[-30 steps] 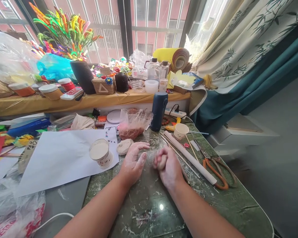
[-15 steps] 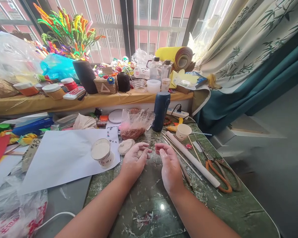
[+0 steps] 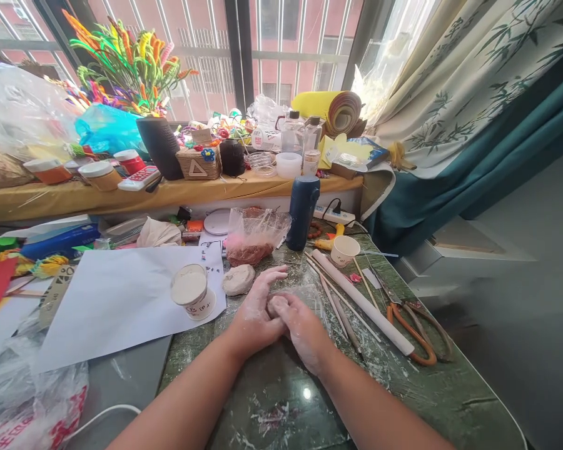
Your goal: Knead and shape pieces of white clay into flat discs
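My left hand point(image 3: 253, 319) is over the middle of the table, dusted with white, its fingers stretched forward and its palm turned inward. My right hand point(image 3: 307, 331) is pressed against that palm, fingers curled and thumb on top. A small piece of pale clay is between the palms, almost wholly hidden by the fingers. Just beyond my left hand lies a larger flattened lump of pale clay point(image 3: 239, 279). To the left, a paper cup point(image 3: 199, 307) filled with pale material stands on a sheet of white paper point(image 3: 117, 306).
Right of my hands lie a pale rolling pin point(image 3: 366, 303), thin sticks and tools, and orange-handled scissors point(image 3: 415, 331). Behind them stand another paper cup point(image 3: 344, 250) and a dark blue bottle point(image 3: 303, 212). A plastic bag of reddish-brown material point(image 3: 251, 250) sits beyond the clay lump.
My right hand has moved left and come together with my left hand, closing over the small clay piece. The fingers of my left hand have straightened.
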Demonstrator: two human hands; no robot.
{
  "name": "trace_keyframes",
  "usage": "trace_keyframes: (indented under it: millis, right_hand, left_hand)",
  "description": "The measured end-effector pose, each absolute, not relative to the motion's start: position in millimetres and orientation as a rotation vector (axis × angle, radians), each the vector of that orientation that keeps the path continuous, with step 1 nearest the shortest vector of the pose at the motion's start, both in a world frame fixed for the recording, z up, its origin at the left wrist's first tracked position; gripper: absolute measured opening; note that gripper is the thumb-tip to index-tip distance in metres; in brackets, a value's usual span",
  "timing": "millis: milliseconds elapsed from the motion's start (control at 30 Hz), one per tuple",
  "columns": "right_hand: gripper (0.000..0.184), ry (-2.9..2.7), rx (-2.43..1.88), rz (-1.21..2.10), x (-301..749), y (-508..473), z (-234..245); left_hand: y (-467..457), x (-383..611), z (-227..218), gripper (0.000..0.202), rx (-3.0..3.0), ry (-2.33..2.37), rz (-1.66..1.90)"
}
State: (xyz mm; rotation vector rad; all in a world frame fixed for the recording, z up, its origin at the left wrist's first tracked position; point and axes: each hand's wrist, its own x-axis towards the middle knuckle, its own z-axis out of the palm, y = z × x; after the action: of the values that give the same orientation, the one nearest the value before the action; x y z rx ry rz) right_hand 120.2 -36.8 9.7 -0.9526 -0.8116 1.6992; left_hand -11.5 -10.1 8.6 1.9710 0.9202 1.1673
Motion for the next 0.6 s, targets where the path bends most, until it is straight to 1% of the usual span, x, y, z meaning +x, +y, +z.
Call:
trace_keyframes:
  millis: [33, 100, 200, 267, 400, 533, 600]
  right_hand:
    - [0.032, -0.76, -0.913, 1.694, 120.9, -35.8, 10.3]
    - [0.037, -0.651, -0.871, 1.723, 122.2, -32.5, 10.6]
    - [0.046, -0.522, -0.887, 1.79, 123.5, -27.4, 8.0]
    - [0.045, -0.503, -0.902, 1.772, 123.9, -25.4, 5.7]
    - [0.044, -0.583, -0.872, 1.748, 124.8, -26.1, 5.2]
    - [0.036, -0.725, -0.794, 1.716, 125.3, -28.2, 7.6]
    - [0.039, -0.733, -0.763, 1.717, 124.2, -28.9, 9.1]
  left_hand:
    - [-10.2, -12.3, 9.9, 0.064, 1.971, 0.933, 1.151]
    - [-9.6, -13.6, 10.9, 0.064, 1.982, 0.978, 1.099]
    - [-7.5, -13.1, 8.1, 0.053, 2.028, 1.028, 0.995]
    - [-6.7, -11.9, 5.3, 0.048, 2.051, 1.041, 0.935]
    - [-7.7, -11.7, 5.6, 0.051, 2.07, 1.049, 0.929]
    - [-9.3, -14.3, 11.1, 0.054, 2.1, 0.974, 0.955]
    - [-9.2, -15.5, 12.6, 0.052, 2.07, 0.974, 0.964]
